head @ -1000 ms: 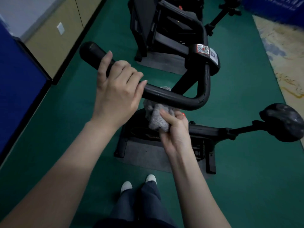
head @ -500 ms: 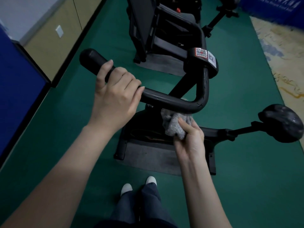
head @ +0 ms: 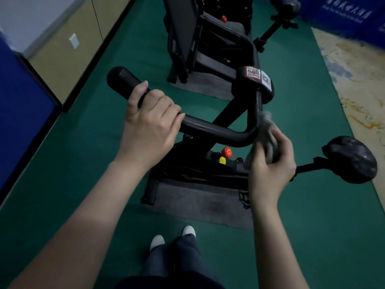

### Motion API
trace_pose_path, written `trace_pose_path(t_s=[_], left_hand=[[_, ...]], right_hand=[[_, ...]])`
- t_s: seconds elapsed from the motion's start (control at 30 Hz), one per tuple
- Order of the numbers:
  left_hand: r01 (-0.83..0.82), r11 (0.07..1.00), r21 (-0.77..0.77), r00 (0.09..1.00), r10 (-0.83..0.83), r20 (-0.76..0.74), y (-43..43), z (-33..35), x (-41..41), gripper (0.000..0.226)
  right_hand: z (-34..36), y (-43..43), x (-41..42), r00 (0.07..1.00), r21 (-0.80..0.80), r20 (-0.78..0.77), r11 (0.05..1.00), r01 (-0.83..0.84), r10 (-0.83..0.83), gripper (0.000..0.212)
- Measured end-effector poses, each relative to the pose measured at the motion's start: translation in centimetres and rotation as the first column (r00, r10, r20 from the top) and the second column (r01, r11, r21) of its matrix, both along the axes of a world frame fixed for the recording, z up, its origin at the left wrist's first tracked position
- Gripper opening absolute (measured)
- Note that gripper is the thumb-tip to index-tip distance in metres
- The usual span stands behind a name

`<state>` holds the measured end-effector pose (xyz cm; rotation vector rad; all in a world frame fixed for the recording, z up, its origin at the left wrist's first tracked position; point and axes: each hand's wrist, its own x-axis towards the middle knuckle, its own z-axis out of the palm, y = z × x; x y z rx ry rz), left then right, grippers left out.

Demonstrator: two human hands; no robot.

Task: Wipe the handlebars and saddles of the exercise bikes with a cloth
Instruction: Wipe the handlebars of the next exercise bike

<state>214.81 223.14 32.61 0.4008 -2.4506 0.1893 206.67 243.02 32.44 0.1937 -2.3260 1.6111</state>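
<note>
A black exercise bike stands in front of me on a grey mat. Its curved black handlebar [head: 216, 130] runs from a padded end at upper left to a bend at the right. My left hand [head: 150, 126] grips the left stretch of the bar, fingers curled over it. My right hand [head: 270, 165] holds a crumpled grey cloth [head: 265, 130] against the bar's right bend; the cloth is blurred. The black saddle [head: 352, 159] juts out at the far right on its post.
A second black bike [head: 208, 44] stands just behind, its saddle [head: 287, 7] at the top right. A red knob [head: 226, 152] sits on the near frame. Green floor surrounds the bikes; beige cabinets [head: 68, 53] line the left wall. My shoes [head: 173, 236] are below.
My right hand has slid the cloth rightward along the handlebar, from under its middle to the right bend. My left hand has kept its grip on the bar.
</note>
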Motion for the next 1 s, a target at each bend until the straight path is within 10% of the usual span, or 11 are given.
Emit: trace_pose_path(t_s=[0.1,0.23,0.33,0.57,0.77,1.0], left_hand=[[0.01,1.0,0.003,1.0,-0.01,0.019,0.0,0.1,0.2,0.031],[0.032,0.999,0.009,0.999,-0.032,0.013,0.0,0.3,0.4,0.029],[0.046,0.999,0.027,0.999,-0.046,0.005,0.0,0.5,0.5,0.028],[0.027,1.0,0.014,0.999,-0.027,-0.026,0.1,0.4,0.5,0.025],[0.01,0.999,0.045,1.0,-0.009,-0.022,0.3,0.2,0.3,0.026],[0.009,0.997,0.075,1.0,-0.008,-0.005,0.4,0.5,0.4,0.027]], right_hand=[[2.2,-0.8,-1.4,0.962,0.358,-0.076,0.908,-0.219,0.263,0.033],[5.5,-3.0,-4.0,0.838,0.638,0.198,0.582,-0.504,0.509,0.034],[6.6,-6.1,-5.2,0.722,0.643,0.349,0.407,-0.648,0.598,0.03],[6.8,-8.3,-5.4,0.489,0.402,0.438,0.323,-0.857,0.754,0.023],[3.2,-4.4,-1.3,0.715,0.417,-0.003,0.65,-0.635,0.7,0.035],[-2.1,-5.1,5.1,0.952,0.156,-0.274,0.983,-0.095,0.136,0.031]])
